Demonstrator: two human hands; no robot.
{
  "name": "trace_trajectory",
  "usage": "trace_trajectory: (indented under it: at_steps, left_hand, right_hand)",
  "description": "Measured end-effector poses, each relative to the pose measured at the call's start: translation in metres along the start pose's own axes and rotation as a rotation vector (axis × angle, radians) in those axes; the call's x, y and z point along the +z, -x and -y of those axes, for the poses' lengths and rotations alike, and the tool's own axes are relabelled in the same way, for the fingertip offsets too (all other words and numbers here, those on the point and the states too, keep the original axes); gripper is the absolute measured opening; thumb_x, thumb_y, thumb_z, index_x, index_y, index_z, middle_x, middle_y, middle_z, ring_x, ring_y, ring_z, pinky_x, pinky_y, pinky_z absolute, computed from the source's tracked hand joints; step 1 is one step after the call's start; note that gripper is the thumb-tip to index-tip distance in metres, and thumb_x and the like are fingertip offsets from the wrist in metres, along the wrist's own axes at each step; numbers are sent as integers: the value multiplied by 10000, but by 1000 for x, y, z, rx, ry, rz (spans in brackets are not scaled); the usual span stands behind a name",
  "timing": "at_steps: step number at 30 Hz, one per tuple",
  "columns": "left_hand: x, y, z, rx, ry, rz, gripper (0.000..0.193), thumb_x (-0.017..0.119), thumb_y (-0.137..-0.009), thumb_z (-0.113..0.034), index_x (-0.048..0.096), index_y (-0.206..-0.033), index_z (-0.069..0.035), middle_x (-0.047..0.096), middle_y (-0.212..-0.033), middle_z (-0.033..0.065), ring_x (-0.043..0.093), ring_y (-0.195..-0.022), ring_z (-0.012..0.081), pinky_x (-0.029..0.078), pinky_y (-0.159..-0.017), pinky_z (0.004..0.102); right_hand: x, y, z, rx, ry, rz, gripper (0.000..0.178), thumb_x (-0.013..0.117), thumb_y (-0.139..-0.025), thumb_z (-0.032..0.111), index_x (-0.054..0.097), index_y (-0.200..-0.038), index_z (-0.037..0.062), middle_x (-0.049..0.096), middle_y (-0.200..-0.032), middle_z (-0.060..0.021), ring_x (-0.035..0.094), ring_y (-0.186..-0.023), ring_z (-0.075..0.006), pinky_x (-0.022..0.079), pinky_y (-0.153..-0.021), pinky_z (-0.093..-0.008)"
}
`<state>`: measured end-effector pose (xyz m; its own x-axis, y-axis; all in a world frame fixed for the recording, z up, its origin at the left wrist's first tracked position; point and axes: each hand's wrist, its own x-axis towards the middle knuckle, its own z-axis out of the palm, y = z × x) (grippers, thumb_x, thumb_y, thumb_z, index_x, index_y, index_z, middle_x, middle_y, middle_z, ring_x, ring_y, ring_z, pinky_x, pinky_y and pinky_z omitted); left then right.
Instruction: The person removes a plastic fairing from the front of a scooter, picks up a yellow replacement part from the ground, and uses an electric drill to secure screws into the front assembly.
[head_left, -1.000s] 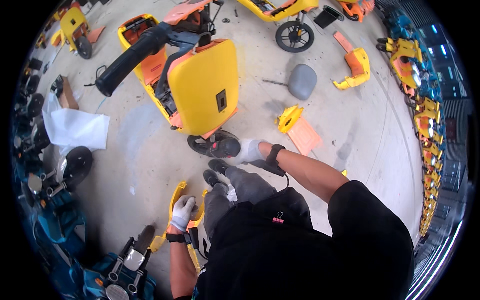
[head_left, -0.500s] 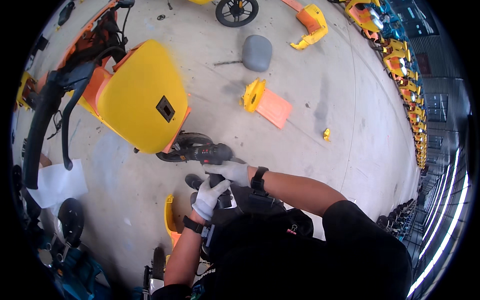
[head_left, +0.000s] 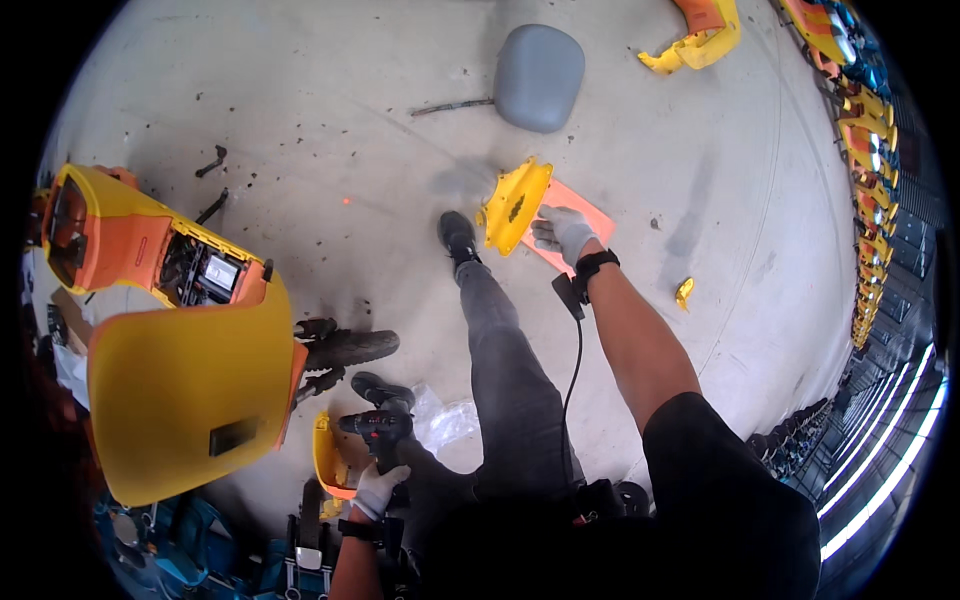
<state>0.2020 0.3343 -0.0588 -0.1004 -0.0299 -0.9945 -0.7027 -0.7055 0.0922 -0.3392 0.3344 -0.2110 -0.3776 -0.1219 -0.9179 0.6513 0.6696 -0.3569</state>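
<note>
We hold a black power drill (head_left: 378,424) in our gloved left hand (head_left: 379,488), at the near left; its grip is clenched around the drill's lower part, and the body of the drill sits on the far side of the hand, beside our left leg; our gloved right hand (head_left: 565,234) is stretched out to the far side, its grip released, fingers loosely parted over an orange panel (head_left: 588,208) on the floor (head_left: 640,130); just left of those fingers lies a ribbed yellow part (head_left: 519,204), overlapping the panel's left side, and we cannot tell whether our fingertips touch either piece; our right shoe (head_left: 458,235) stands just left of the yellow part.

Farther off we see a rounded grey piece (head_left: 540,80), a thin dark rod (head_left: 452,107) reaching left from it; a small yellow piece (head_left: 684,294) lies to the right, near our forearm; at the left stands a yellow-and-orange scooter (head_left: 185,345), its front wheel (head_left: 352,348) pointing toward our legs; clear plastic wrapping (head_left: 442,418) lies between our legs.
</note>
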Motion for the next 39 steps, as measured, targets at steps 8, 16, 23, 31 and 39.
trace_trajectory:
  at_steps: [8, 16, 23, 31, 39]
  left_hand:
    - [33, -39, -53, -337, -50, 31, 451, 806, -786, -212, 625, -1125, 23, 701, -911, 70, 667, -786, 175, 550, -736, 316]
    - [66, -91, -94, -431, 59, -46, 459, 781, -797, -188, 591, -1142, 48, 691, -915, 90, 675, -762, 177, 558, -707, 310]
    - [80, -129, -137, -459, 218, -50, 424, 744, -825, -129, 556, -1166, 38, 670, -912, 95, 671, -763, 162, 565, -675, 301]
    - [93, -153, -125, -395, 305, -35, 270, 676, -854, -93, 586, -1085, 13, 654, -827, 74, 655, -708, 169, 556, -682, 305]
    - [99, -156, -120, -395, 429, -39, 217, 644, -867, -121, 600, -1039, 2, 642, -772, 73, 635, -638, 177, 554, -638, 322]
  right_hand:
    - [-42, -195, 11, 12, -199, -109, 348, 603, -1009, 331, 588, -1154, 15, 681, -1089, -131, 671, -947, -227, 599, -829, -364]
    - [-64, -254, -91, 307, 53, -207, 369, 686, -957, 263, 597, -1113, -60, 658, -872, -107, 626, -661, -170, 573, -596, -291]
    - [-30, -292, -166, 264, 432, -205, 504, 682, -930, 421, 646, -1069, -62, 664, -819, -75, 628, -675, -150, 546, -588, -296]
    - [-31, -303, -45, -2, -21, -158, 296, 623, -1006, 336, 595, -961, 44, 653, -841, -74, 620, -686, -133, 546, -560, -269]
    - [-15, -320, 48, 74, -313, -54, 690, 558, -1012, 499, 423, -1342, -91, 568, -1272, -217, 603, -1069, -258, 582, -905, -353]
